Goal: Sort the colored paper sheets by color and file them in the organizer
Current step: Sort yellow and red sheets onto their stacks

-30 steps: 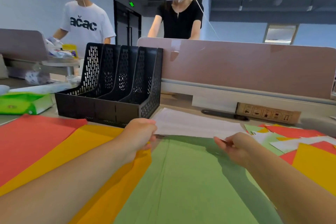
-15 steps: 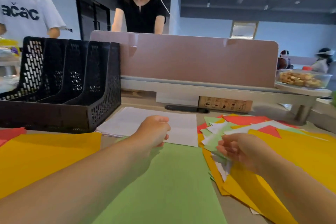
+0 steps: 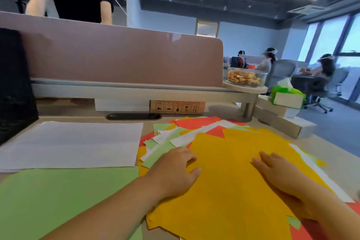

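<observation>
Since the large orange-yellow paper sheet (image 3: 233, 177) tops the jumbled pile of coloured sheets (image 3: 167, 138), the right hand (image 3: 280, 173) lies flat-fingered on it, probably steadying it. The left hand (image 3: 175, 173) rests loosely bent at its edge, gripping nothing. The black mesh organizer (image 3: 13, 84) stands far left.

A stack of white sheets (image 3: 74, 142) lies flat on the desk, left of the middle. A large light green sheet (image 3: 68, 197) lies just in front of it, edge to edge. To the right is a mixed pile: a big yellow sheet (image 3: 233, 185) is on top, turned at an angle. Red (image 3: 196, 122), white and green sheets fan out from under it. The black organizer (image 3: 13, 84) stands at the far left, blurred and partly cut off.
</observation>
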